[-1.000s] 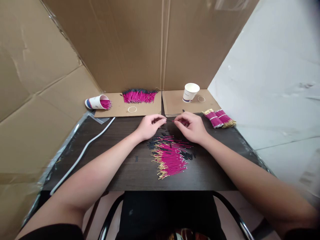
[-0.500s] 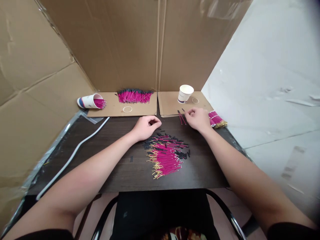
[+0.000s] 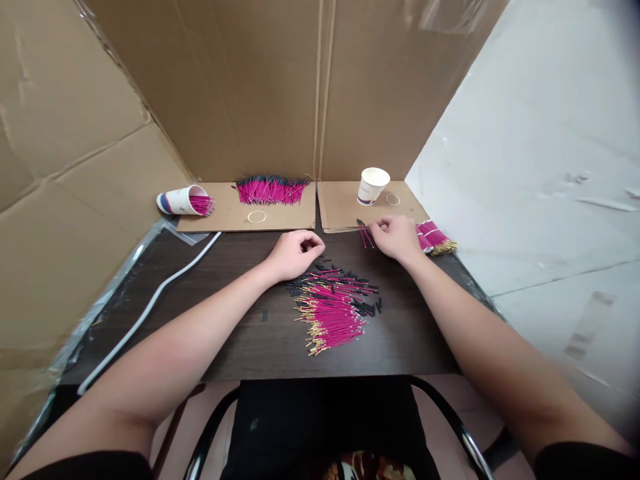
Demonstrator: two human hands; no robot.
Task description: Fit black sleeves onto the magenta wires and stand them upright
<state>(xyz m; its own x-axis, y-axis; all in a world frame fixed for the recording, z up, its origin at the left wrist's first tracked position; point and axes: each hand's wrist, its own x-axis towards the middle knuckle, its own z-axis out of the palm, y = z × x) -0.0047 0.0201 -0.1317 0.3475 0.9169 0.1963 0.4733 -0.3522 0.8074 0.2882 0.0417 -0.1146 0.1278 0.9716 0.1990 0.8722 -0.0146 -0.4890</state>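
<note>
- Magenta wires with gold pin ends lie in a loose pile (image 3: 333, 313) at the middle of the dark table (image 3: 225, 313), mixed with short black sleeves (image 3: 370, 308); a careless sweep of either forearm could scatter them off the near edge.
- Left hand (image 3: 293, 253) rests curled at the far left edge of the pile, fingers drawn in close; I cannot tell whether it grips a sleeve or nothing. If it holds one, so small a piece could slip out unnoticed among the others.
- Right hand (image 3: 395, 237) sits far right of the pile, its fingertips pinched narrow at a few wires (image 3: 365, 235) lying by the edge of the right cardboard sheet (image 3: 345, 210). It seems to touch them more than hold them; a loose pinch could roll them apart or flick one away.
- Just right of that hand lie two banded bundles (image 3: 435, 237), near the right edge of the table; a nudge from the wrist might push them over.
- An upright paper cup (image 3: 373, 185) stands beyond the right hand with a rubber band (image 3: 393, 199) beside it; a quick reach could tip it.
- Farther left, a tipped cup (image 3: 184, 201) spills wires beside a finished row (image 3: 270, 191) and a second band (image 3: 257, 216), well apart from both hands.
</note>
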